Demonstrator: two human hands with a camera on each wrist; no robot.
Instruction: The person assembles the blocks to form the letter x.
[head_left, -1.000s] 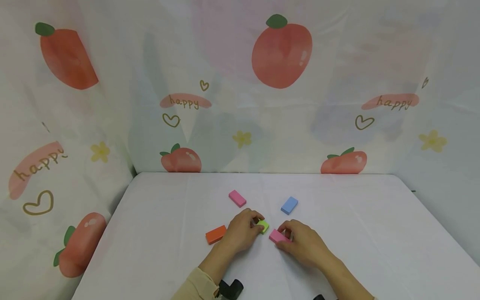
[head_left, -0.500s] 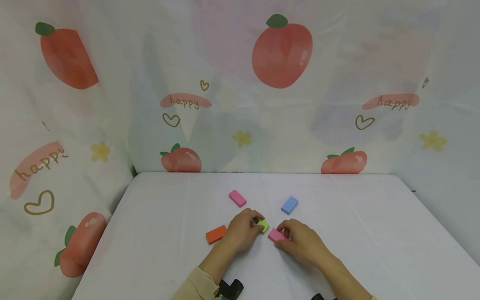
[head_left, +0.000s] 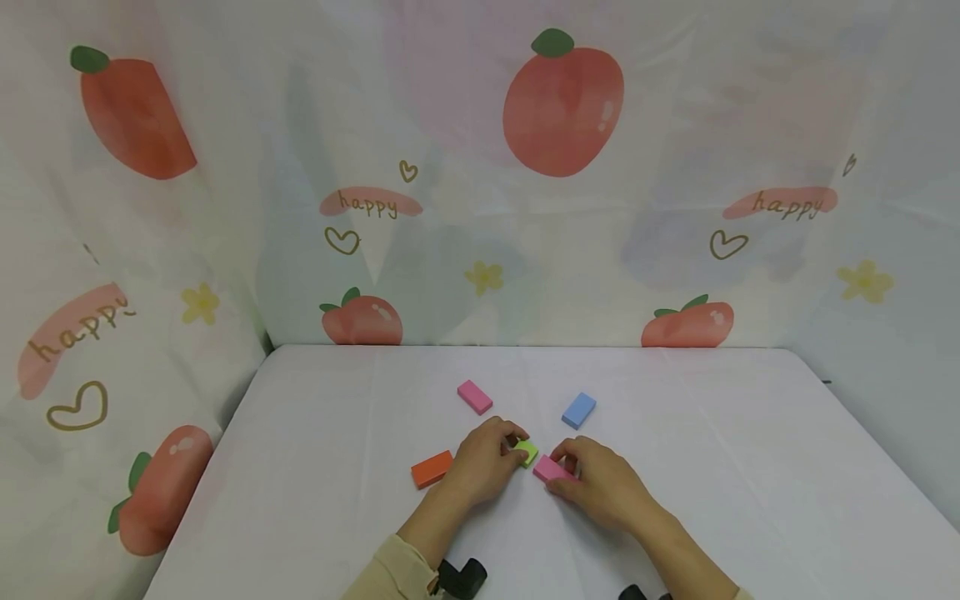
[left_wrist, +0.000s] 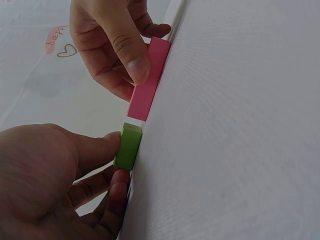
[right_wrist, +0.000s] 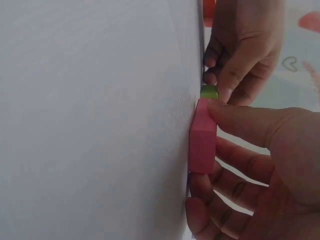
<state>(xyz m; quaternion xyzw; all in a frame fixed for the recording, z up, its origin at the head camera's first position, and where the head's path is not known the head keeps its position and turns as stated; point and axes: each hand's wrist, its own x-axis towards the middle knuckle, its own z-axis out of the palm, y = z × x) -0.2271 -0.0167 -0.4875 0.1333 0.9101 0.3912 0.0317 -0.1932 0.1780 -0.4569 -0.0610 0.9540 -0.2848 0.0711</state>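
Your right hand [head_left: 609, 485] has edged its pinched pink block [head_left: 551, 469] leftward across the white table [head_left: 322, 467], just beside but apart from the green block [left_wrist: 129, 146] that your left hand [head_left: 482, 461] pinches.

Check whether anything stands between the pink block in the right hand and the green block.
Nothing visible does: a narrow gap separates the pink block in the right hand from the green block in the left hand. The orange block, blue block and far pink block lie outside it.
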